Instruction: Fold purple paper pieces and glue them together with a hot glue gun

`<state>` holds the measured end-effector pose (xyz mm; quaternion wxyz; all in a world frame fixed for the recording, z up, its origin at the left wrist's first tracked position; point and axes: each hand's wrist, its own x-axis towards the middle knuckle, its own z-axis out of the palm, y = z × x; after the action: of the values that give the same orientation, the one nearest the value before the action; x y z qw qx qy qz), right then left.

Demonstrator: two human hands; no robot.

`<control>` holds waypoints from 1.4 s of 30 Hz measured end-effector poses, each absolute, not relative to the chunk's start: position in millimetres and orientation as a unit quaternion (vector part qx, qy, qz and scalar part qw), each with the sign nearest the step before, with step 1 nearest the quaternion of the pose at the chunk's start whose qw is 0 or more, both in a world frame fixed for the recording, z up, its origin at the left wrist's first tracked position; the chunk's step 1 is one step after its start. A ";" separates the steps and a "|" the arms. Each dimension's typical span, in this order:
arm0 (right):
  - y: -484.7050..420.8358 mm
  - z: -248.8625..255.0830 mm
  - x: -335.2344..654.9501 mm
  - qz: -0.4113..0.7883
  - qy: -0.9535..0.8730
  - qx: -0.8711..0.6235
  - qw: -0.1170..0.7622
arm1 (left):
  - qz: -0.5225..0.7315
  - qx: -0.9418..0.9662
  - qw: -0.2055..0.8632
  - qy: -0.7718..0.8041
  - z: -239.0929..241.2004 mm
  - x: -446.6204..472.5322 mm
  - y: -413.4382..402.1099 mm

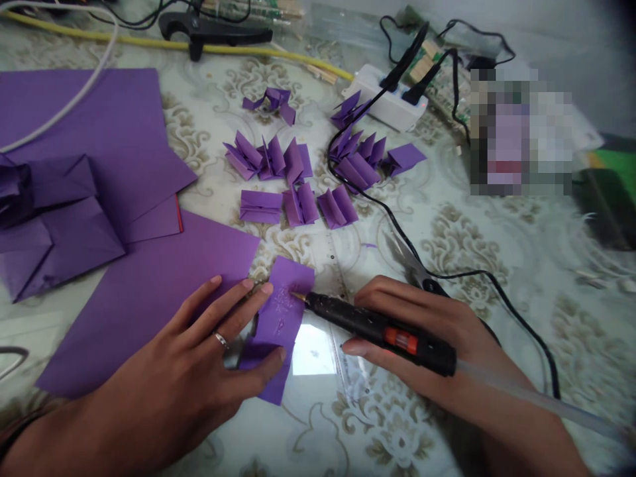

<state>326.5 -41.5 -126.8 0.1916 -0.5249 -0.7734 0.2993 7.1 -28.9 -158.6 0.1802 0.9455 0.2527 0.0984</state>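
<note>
purple paper (284,319) on floral tabletop (432,199), power strip (388,107) behind

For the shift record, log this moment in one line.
left hand: touching purple strip | right hand: holding glue gun | nozzle: over strip | folded pieces: beyond

A black clamp (223,32) lies across a yellow cable (139,41) (flowered tablecloth (462,228) beneath).

Looks forward and down from the head in 1 view, close above the left hand (181,354) and right hand (442,315), across the patterned tabletop (318,440).
</note>
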 end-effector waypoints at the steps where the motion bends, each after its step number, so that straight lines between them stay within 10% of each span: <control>1: -41.6 -127.0 327.5 0.303 -0.764 -0.536 0.192 | 0.098 0.945 0.179 0.255 -158.0 7.3 -28.6; 22: -32.3 -112.9 333.2 0.598 -0.516 -0.584 0.185 | 0.149 0.942 0.143 0.266 -149.0 9.4 -27.3; 33: -60.8 -130.9 320.1 0.449 -0.449 -0.691 0.346 | 0.137 0.946 0.152 0.251 -153.1 7.0 -20.4; 42: -79.5 -97.7 327.6 0.423 -0.578 -0.667 0.203 | 0.132 0.936 0.171 0.279 -145.1 12.8 -6.3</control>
<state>327.6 -79.5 -97.7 0.2026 -0.6675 -0.5784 0.4229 12.8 -6.3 -145.1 0.1712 0.9356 0.2792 0.1318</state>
